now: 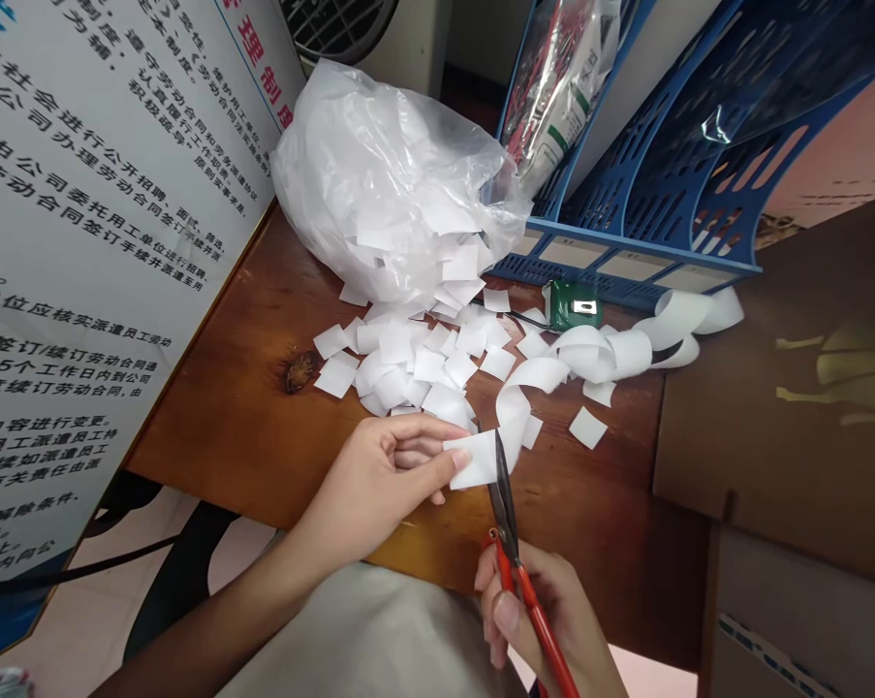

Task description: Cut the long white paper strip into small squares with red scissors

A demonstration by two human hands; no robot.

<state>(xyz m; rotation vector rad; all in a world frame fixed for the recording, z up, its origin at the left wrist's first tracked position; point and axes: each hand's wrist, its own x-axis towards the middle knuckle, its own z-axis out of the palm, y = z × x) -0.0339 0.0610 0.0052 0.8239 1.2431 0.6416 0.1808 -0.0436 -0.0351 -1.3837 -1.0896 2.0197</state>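
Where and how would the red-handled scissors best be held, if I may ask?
Probably by the red handles, from the near side, as the right hand has them. The handles of the scissors point back toward the person, while the dark blades point away, at the paper pinched in the left hand.

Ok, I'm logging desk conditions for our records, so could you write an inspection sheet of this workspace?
Surface: brown wooden table, dark knot left of the paper pile.
Job's things: curling white paper strip, its near end at the blades of red-handled scissors; many loose paper squares, more in a plastic bag.
Clutter: small green item beside the strip.
Hands: left hand pinches the strip's end; right hand grips the scissors.
Cables: thin dark cord near the green item, partly hidden.
Surroundings: blue file rack behind; printed board at left.
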